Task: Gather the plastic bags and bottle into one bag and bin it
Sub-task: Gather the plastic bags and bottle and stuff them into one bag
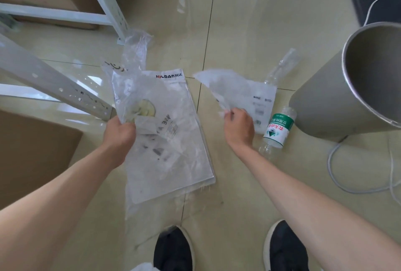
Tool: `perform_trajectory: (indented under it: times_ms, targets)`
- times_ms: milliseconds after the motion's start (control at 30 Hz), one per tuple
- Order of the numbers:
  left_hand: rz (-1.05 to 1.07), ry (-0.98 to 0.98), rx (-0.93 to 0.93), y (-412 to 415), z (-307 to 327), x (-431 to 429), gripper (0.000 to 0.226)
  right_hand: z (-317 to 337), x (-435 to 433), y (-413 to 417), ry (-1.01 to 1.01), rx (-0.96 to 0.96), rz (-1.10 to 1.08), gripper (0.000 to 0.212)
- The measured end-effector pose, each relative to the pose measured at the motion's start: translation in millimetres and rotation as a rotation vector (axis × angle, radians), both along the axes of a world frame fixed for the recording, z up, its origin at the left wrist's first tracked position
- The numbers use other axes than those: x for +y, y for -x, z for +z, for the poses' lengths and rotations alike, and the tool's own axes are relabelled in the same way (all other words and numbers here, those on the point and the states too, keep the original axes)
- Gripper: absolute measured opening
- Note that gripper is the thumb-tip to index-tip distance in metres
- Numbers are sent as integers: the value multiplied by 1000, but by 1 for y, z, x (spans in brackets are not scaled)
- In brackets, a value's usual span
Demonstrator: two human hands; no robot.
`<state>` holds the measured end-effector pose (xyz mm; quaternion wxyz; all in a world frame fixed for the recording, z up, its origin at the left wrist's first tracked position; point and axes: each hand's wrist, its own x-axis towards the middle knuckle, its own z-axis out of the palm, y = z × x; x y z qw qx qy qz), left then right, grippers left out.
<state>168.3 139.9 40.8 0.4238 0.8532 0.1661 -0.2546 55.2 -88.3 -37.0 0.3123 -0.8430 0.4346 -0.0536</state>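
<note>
My left hand (119, 132) grips a clear crumpled plastic bag (132, 79) that rises above it. Under that hand a large flat white printed bag (173, 153) lies on the tiled floor. My right hand (238, 127) pinches the lower corner of a smaller white plastic bag (236, 90), lifted off the floor. Just right of that hand an empty clear bottle with a green and red label (278, 127) lies on its side. Another clear plastic piece (282, 66) lies behind it.
A grey round bin (338, 101) tilts open at the right, with grey cables (347, 188) on the floor beside it. White metal shelf legs (65, 90) and cardboard boxes (32, 153) stand at the left. My black shoes (173, 251) show at the bottom.
</note>
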Motion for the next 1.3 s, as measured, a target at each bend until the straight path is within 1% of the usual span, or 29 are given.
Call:
perform_trajectory:
  times_ms: [67, 133, 167, 333, 400, 433, 467, 533, 567, 600, 633, 667, 700, 733, 767, 800, 833, 867, 900, 933, 1000, 1067, 1100, 1133, 1167, 1200, 1233, 1300]
  targets:
    - [-4, 1, -7, -1, 1, -7, 31, 18, 10, -10, -50, -42, 62, 38]
    - [-24, 3, -14, -1, 6, -14, 29, 29, 18, -20, -155, 12, 94, 47]
    - [-41, 1, -18, -1, 7, -15, 27, 31, 20, -23, -202, 60, 106, 47]
    - [-130, 9, -24, 6, 12, -20, 26, 14, 9, -21, -331, 335, 189, 33]
    - [-158, 6, -27, 7, 13, -22, 28, 17, 3, -19, -336, 391, 161, 17]
    - [-166, 7, -38, 9, 15, -23, 29, 23, 1, -20, -312, 351, 122, 14]
    - [-177, 12, -48, 10, 17, -25, 30, 31, 0, -22, -272, 265, 74, 19]
    - [-179, 43, -41, 9, 17, -24, 29, 57, 7, -28, -185, -28, 22, 36]
    - [-162, 61, -15, 7, 16, -25, 27, 72, 13, -32, -185, -160, 49, 42]
    - [-144, 85, 11, 4, 14, -24, 25, 86, 23, -36, -229, -240, 105, 44]
    - [-121, 116, 47, 2, 16, -25, 21, 94, 36, -39, -317, -272, 176, 44]
    - [-92, 161, 84, 0, 18, -26, 17, 98, 51, -41, -445, -257, 252, 43]
    - [-77, 221, 123, -2, 20, -26, 15, 96, 65, -41, -595, -191, 323, 45]
    - [-58, 309, 170, -4, 22, -26, 20, 93, 80, -39, -736, -121, 384, 51]
    - [-36, 405, 243, -5, 27, -26, 32, 87, 92, -38, -847, -88, 428, 56]
    - [-21, 493, 320, -7, 29, -25, 46, 84, 101, -35, -916, -92, 464, 55]
    - [-37, 518, 369, -8, 31, -25, 59, 81, 106, -32, -955, -114, 489, 51]
    - [-36, 510, 390, -9, 30, -23, 67, 80, 107, -29, -983, -137, 493, 46]
    - [-9, 441, 386, -9, 28, -23, 65, 80, 107, -26, -993, -156, 480, 40]
    - [43, 345, 344, -10, 24, -22, 54, 82, 106, -23, -991, -190, 444, 34]
    - [112, 169, 226, -12, 20, -23, 35, 83, 100, -19, -1003, -283, 310, 34]
    - [123, 137, 164, -13, 16, -24, 27, 76, 89, -18, -974, -340, 72, 39]
    - [119, 140, 156, -13, 16, -24, 28, 68, 82, -18, -897, -352, -40, 39]
    - [111, 143, 156, -13, 15, -24, 28, 58, 73, -17, -766, -325, -137, 39]
    - [106, 144, 154, -12, 15, -24, 27, 47, 63, -15, -629, -262, -207, 37]
    - [103, 142, 147, -12, 15, -24, 26, 35, 53, -11, -495, -155, -231, 36]
    - [100, 139, 134, -11, 14, -24, 24, 21, 42, -5, -396, -5, -197, 40]
    - [89, 127, 105, -7, 7, -20, 25, -9, 22, 12, -348, 275, -42, 66]
